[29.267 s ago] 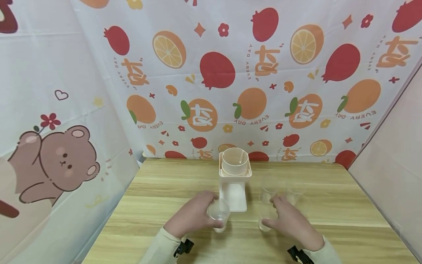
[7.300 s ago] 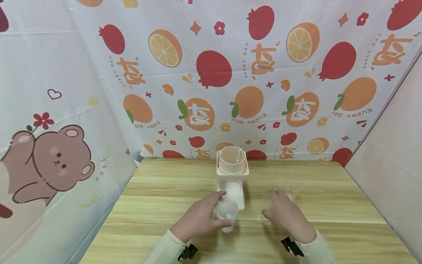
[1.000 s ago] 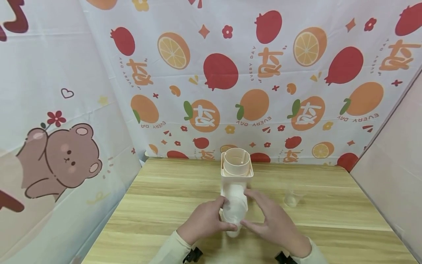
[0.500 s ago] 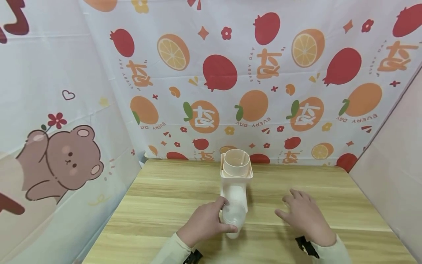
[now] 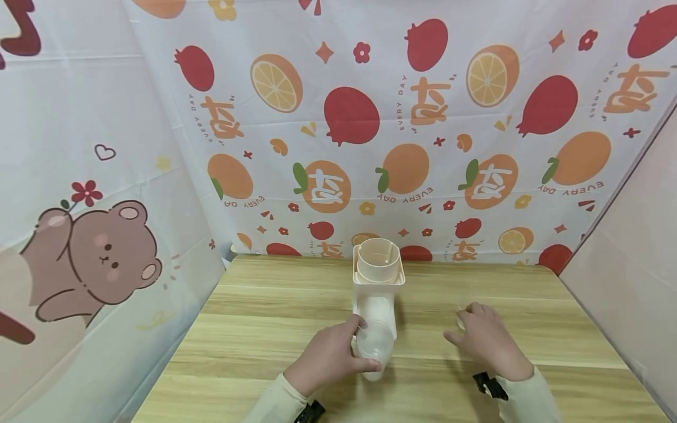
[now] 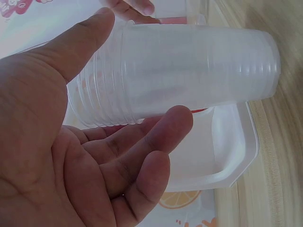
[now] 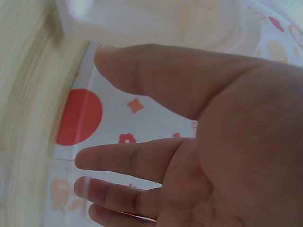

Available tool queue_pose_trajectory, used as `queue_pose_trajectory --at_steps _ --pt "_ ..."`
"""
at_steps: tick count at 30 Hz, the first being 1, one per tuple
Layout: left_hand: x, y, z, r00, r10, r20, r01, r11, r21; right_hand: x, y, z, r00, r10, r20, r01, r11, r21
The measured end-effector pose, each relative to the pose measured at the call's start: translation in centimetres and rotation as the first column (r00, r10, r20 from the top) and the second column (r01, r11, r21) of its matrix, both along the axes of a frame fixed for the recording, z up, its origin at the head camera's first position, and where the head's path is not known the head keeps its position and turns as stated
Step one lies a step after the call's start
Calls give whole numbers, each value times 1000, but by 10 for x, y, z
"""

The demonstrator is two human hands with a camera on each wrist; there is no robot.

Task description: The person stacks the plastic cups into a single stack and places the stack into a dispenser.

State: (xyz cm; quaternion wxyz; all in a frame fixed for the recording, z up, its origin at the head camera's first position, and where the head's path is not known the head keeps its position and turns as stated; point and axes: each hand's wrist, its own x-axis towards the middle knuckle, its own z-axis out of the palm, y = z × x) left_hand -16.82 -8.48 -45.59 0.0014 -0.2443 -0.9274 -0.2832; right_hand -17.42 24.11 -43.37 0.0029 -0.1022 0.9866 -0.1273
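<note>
Several clear plastic cups, nested in a stack (image 5: 374,348), stand on the table in front of the white stand. My left hand (image 5: 329,361) grips the stack from the left, thumb on the near side and fingers curved round the far side; in the left wrist view, several rims of the stacked cups (image 6: 189,66) lie close together. My right hand (image 5: 489,343) is to the right, beside a single clear cup (image 5: 460,323) that it mostly hides. The right wrist view has its fingers (image 7: 125,161) extended, their tips by the cup's faint see-through wall (image 7: 23,182).
A white stand (image 5: 376,311) with a round cream-coloured holder (image 5: 378,261) on top stands behind the stack on the wooden table (image 5: 254,329). A fruit-print cloth (image 5: 349,117) hangs along the table's back edge, and a bear-print cloth (image 5: 116,258) hangs at the left.
The right hand has moved right, from the stack to the single cup. Cups that stood at the right in the oldest frame are gone from there. The left hand stays on the stack.
</note>
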Motion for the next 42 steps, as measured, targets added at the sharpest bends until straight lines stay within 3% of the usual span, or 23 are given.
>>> queue_pose_trajectory --at_steps 7,13,19,21,26,29,33,42 --pt "0 0 0 1000 -4 8 4 1000 9 -5 0 -3 1000 -5 12 5 999 34" --pt "-1 -1 0 1000 -6 7 6 1000 8 4 -17 -2 999 32 -43 -29 997 78" --pt "0 0 1 1000 -9 7 9 1000 7 11 -27 -1 997 66 -31 -66 998 0" --pt "0 0 1 1000 -8 7 8 1000 7 9 -26 -3 996 69 -65 -71 997 -38" --pt "0 -1 0 1000 -14 -9 14 1000 4 -2 -17 -9 989 -17 -149 -1 993 -122" --pt "-1 -1 0 999 -32 -20 32 999 3 -8 -11 -13 995 -60 -79 47 987 -153" --pt "-1 -1 -1 999 -43 -22 43 999 0 -12 -9 -16 999 -46 17 48 982 -182" --pt "-1 2 -4 998 -45 -48 46 999 14 -10 -14 -17 996 -43 82 60 975 -214"
